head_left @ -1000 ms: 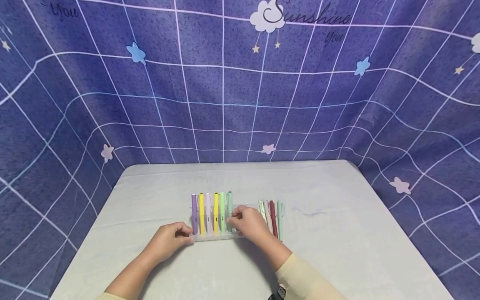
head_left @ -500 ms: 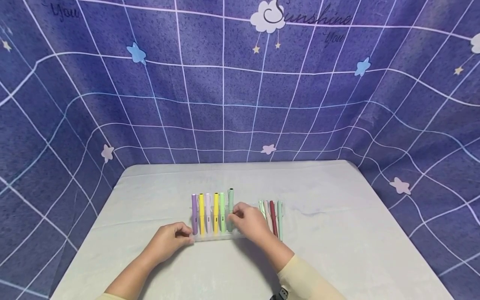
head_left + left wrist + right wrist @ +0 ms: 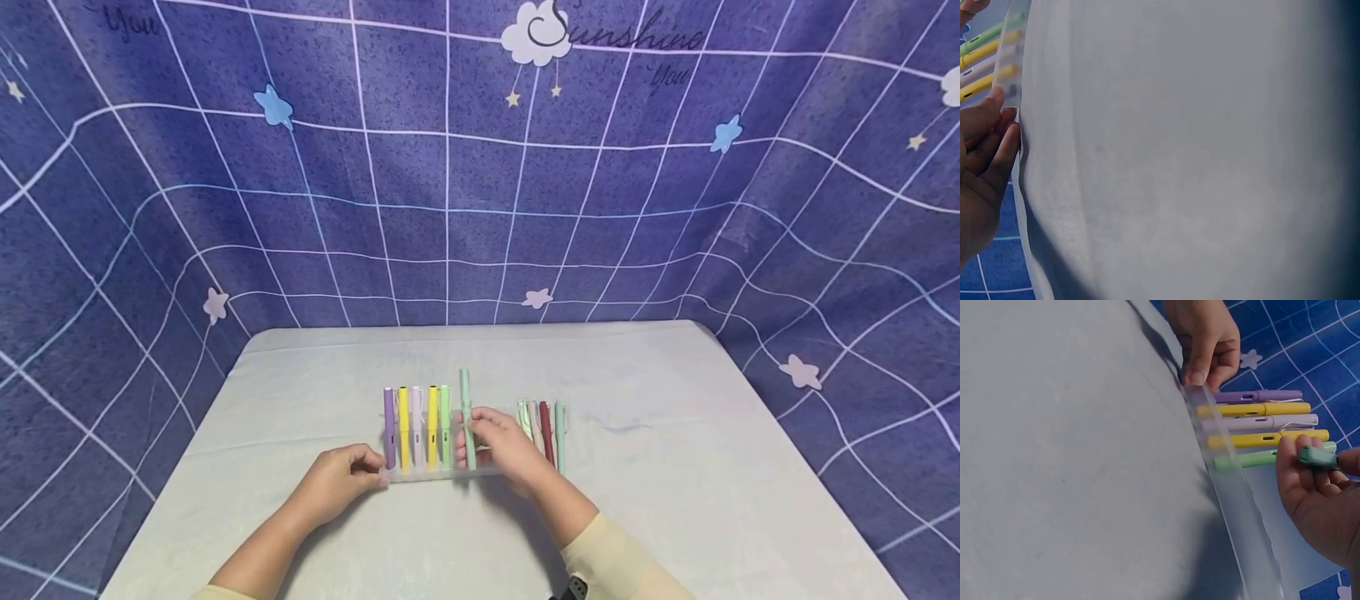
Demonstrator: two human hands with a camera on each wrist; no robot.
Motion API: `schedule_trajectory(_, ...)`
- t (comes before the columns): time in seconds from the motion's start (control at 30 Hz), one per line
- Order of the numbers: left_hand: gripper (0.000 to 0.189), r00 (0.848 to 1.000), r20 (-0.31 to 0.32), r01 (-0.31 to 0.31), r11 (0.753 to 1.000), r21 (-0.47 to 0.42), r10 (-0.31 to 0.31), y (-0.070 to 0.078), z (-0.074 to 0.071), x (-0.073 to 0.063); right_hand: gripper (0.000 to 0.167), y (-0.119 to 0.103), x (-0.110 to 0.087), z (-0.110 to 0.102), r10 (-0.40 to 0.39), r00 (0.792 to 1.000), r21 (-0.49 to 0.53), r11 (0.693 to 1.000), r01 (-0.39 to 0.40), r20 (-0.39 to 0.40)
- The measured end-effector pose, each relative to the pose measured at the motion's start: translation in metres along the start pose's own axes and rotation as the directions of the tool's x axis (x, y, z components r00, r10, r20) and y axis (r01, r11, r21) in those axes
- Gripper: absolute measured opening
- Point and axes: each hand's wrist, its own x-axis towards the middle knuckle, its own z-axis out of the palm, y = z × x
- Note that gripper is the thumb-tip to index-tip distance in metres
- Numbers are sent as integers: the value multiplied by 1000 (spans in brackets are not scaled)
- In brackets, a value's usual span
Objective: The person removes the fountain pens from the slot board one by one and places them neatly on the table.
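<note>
My right hand [image 3: 510,446] holds a sage-green pen [image 3: 465,385] upright, tilted slightly, in front of a clear plastic pen holder [image 3: 420,477]. In the right wrist view that pen [image 3: 1317,457] points its end toward the camera between thumb and fingers. My left hand [image 3: 337,482] pinches the holder's left end, thumb on its near side, as the left wrist view also shows with the hand [image 3: 982,162] at the corner. Along the holder's left part stand a purple pen [image 3: 388,425], two yellow pens, a lilac pen [image 3: 417,421] and a light-green pen [image 3: 445,417].
Right of the holding hand, more pens stand close together, among them a dark-red pen [image 3: 547,429] and a teal pen [image 3: 560,433]; my forearm partly covers them. A pale cloth covers the table [image 3: 675,467]. Blue patterned curtains [image 3: 480,183] surround its back and sides.
My right hand has drawn the sage-green pen up out of its place in the row and toward me, turning it slightly. The left hand has stayed still on the holder.
</note>
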Motion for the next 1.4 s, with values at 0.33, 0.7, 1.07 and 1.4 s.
schedule_trajectory(0.33,17,1000,-4,4,1000,22,-4,1,-1,1,41,0,1,-5,5,997,110,994,-14,83)
schedule_trajectory(0.7,16,1000,-5,-1,1000,26,1,0,-1,2,15,2,3,-9,-10,999,48,999,8,45)
schedule_trajectory(1.07,17,1000,-4,7,1000,23,-6,0,0,1,25,17,3,-10,-47,999,-77,996,45,-18)
schedule_trajectory(1.4,18,1000,-2,5,1000,10,-5,0,1,1,34,17,-5,-16,-76,996,-155,986,67,-51)
